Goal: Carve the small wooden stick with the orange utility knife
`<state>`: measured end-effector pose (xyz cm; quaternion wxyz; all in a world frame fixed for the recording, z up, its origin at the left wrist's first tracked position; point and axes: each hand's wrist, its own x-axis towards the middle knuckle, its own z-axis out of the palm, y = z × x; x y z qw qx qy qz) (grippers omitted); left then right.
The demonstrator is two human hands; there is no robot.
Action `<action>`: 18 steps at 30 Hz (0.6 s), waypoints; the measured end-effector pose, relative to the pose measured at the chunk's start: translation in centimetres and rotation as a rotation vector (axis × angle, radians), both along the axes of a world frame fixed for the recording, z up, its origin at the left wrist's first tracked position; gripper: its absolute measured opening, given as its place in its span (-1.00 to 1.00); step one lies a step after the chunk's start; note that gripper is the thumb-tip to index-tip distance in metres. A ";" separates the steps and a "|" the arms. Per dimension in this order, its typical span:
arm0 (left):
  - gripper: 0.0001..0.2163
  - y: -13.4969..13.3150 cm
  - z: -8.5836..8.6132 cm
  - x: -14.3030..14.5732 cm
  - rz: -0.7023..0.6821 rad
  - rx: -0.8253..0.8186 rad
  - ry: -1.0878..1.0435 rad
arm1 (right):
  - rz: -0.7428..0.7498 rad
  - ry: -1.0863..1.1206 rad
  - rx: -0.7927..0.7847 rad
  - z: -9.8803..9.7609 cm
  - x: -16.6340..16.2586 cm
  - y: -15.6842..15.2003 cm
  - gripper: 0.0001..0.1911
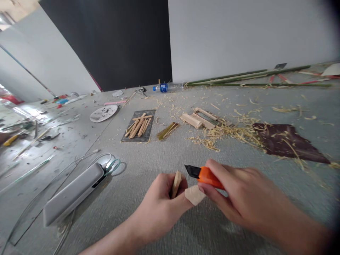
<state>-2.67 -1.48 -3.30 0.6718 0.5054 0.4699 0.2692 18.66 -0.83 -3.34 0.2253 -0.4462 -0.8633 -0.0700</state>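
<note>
My left hand (159, 207) is closed around a short pale wooden stick (176, 183), whose end pokes up between thumb and fingers. A tan plaster (194, 194) wraps the tip of the left thumb. My right hand (239, 196) grips an orange utility knife (205, 175); its black blade points left, just right of the stick's tip. Both hands hover low over the grey floor (170, 156).
A grey power bank with cables (74, 193) lies to the left. Farther off are a dark mat with several wood sticks (138, 125), split strips (167, 130), wooden blocks (199, 118), shavings (228, 132), brown sandpaper (287, 141), a water bottle (166, 86), green bamboo poles (249, 76) and a round plate (103, 113).
</note>
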 end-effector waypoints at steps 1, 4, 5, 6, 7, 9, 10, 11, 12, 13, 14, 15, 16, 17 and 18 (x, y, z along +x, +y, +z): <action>-0.53 0.0 0.0 0.0 0.001 0.003 -0.002 | 0.013 0.004 -0.010 0.1 0.0 0.0 -0.58; -0.55 -0.1 0.1 -0.2 -0.003 0.017 0.013 | 0.045 0.010 -0.031 0.2 0.1 0.0 -0.61; -0.55 -0.1 0.1 -0.2 -0.007 0.022 0.019 | 0.054 0.011 -0.035 0.3 0.1 -0.1 -0.62; -0.55 -0.1 0.1 -0.2 -0.012 0.026 0.021 | 0.062 0.011 -0.038 0.3 0.0 -0.1 -0.63; -0.55 -0.1 0.1 -0.2 -0.018 0.028 0.018 | 0.070 0.009 -0.045 0.3 0.0 -0.1 -0.64; -0.55 0.0 0.0 -0.3 -0.030 0.028 0.000 | 0.086 0.003 -0.057 0.4 0.0 -0.1 -0.68; -0.54 0.0 0.0 -0.2 -0.035 0.027 -0.010 | 0.098 -0.001 -0.066 0.4 0.0 -0.1 -0.68; -0.53 0.0 -0.1 -0.2 -0.036 0.028 -0.017 | 0.111 -0.005 -0.073 0.5 -0.1 -0.1 -0.69; -0.52 0.0 0.0 -0.2 -0.036 0.032 -0.019 | 0.123 -0.008 -0.079 0.5 -0.1 -0.1 -0.69; -0.51 0.0 0.0 -0.2 -0.035 0.040 -0.013 | 0.132 -0.011 -0.081 0.6 -0.1 -0.1 -0.68; -0.49 0.0 0.1 -0.1 -0.033 0.052 0.001 | 0.137 -0.016 -0.085 0.6 -0.1 -0.2 -0.69; -0.48 0.0 0.2 -0.1 -0.032 0.066 0.018 | 0.138 -0.020 -0.090 0.7 -0.2 -0.2 -0.69; -0.47 -0.1 0.2 -0.1 -0.031 0.084 0.036 | 0.137 -0.022 -0.097 0.7 -0.2 -0.2 -0.70; -0.47 -0.1 0.3 -0.1 -0.030 0.103 0.054 | 0.135 -0.024 -0.107 0.7 -0.2 -0.3 -0.72; -0.46 -0.2 0.3 -0.1 -0.028 0.120 0.068 | 0.136 -0.025 -0.119 0.8 -0.2 -0.3 -0.74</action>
